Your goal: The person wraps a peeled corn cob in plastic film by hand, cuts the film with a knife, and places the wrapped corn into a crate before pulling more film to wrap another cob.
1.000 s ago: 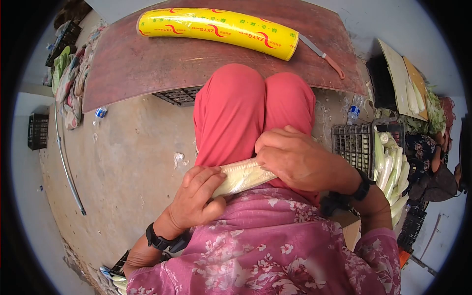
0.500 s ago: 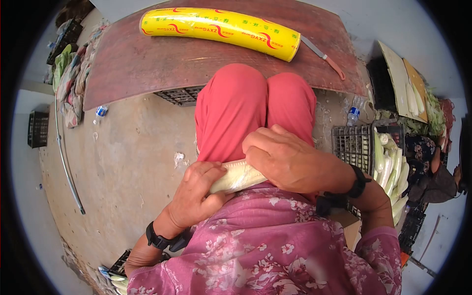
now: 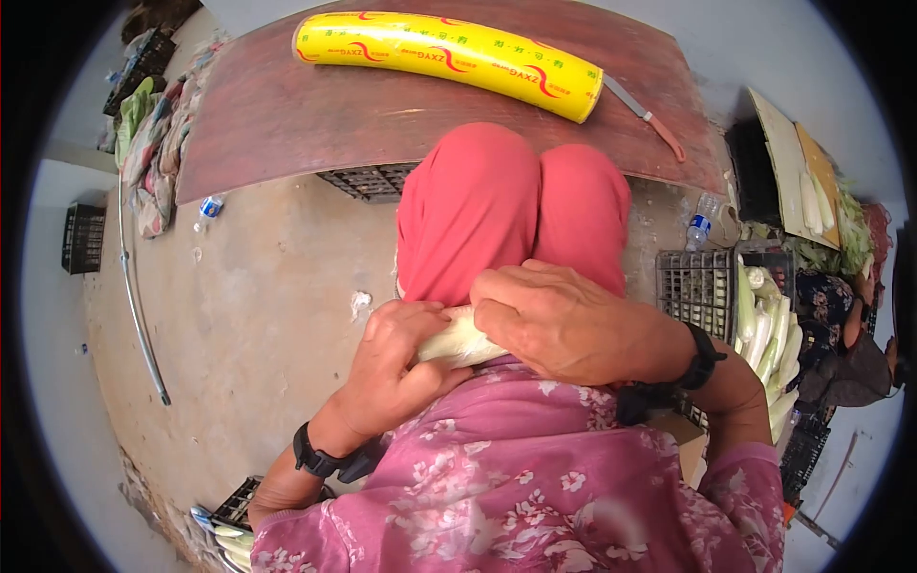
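Across my lap lies a pale cream vegetable stalk (image 3: 460,340) with shiny clear film over it. My left hand (image 3: 399,355) is closed on its left end, with the thumb below and the fingers above. Over the right end my right hand (image 3: 554,320) curls its fingers and hides that part of the stalk. Beyond my knees, a yellow roll of cling film (image 3: 449,59) with red and green print rests on the reddish-brown board (image 3: 258,134). A knife (image 3: 659,129) with a pink handle lies just right of the roll.
At my right a black crate (image 3: 695,284) holds several pale green-white stalks (image 3: 769,329). Another person's arm (image 3: 853,320) shows beyond it. More stalks (image 3: 232,544) are at lower left. A metal pole (image 3: 137,306) and a plastic bottle (image 3: 210,207) lie on the left floor.
The view has shifted slightly, so the board, roll and crates appear farther right. Both hands stay on the stalk; the left hand's fingers cover it a little differently.
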`<state>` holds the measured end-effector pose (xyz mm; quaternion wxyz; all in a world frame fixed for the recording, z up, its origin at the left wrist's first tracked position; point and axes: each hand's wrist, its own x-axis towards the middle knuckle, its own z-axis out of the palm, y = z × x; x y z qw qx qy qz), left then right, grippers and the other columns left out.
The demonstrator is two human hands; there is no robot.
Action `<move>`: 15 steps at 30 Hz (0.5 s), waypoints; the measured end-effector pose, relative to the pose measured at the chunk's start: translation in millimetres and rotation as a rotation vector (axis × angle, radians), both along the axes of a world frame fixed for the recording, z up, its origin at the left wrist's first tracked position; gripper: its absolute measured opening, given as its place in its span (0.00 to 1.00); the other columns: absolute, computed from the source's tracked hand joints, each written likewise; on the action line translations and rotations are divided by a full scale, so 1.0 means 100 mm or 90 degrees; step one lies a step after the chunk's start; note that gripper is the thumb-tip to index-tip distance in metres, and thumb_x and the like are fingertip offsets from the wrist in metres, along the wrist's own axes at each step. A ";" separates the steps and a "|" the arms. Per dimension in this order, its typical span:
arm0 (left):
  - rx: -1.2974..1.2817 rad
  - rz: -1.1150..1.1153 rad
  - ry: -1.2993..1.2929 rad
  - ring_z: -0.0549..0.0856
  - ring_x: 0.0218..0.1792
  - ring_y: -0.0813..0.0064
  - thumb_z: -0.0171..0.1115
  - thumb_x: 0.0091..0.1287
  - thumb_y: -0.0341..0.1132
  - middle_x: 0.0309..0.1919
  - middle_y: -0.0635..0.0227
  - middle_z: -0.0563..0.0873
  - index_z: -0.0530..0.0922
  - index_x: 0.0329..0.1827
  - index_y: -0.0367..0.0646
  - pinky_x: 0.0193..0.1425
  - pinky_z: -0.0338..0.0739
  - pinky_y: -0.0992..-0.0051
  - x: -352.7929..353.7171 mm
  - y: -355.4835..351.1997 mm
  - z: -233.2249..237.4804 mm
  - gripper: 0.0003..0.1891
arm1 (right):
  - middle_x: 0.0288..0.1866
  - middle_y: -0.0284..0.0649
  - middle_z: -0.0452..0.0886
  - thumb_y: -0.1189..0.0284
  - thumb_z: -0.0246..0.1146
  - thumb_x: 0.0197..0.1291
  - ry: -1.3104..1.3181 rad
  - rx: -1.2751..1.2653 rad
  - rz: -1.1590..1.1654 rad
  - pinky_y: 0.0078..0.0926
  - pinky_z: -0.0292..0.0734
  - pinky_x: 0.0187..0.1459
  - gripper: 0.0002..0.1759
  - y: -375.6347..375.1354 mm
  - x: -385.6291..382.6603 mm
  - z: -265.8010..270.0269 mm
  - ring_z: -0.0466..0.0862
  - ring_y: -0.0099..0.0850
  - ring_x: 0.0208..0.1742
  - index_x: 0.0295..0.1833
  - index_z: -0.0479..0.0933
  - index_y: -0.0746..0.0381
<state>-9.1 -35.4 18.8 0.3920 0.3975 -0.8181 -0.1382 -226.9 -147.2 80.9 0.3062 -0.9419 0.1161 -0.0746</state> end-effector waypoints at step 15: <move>0.093 0.005 0.093 0.82 0.52 0.51 0.80 0.53 0.33 0.53 0.55 0.79 0.73 0.38 0.42 0.55 0.75 0.55 0.01 -0.02 0.04 0.20 | 0.42 0.50 0.72 0.79 0.59 0.63 -0.009 0.161 -0.031 0.46 0.77 0.39 0.06 -0.09 -0.03 -0.07 0.80 0.50 0.38 0.42 0.69 0.69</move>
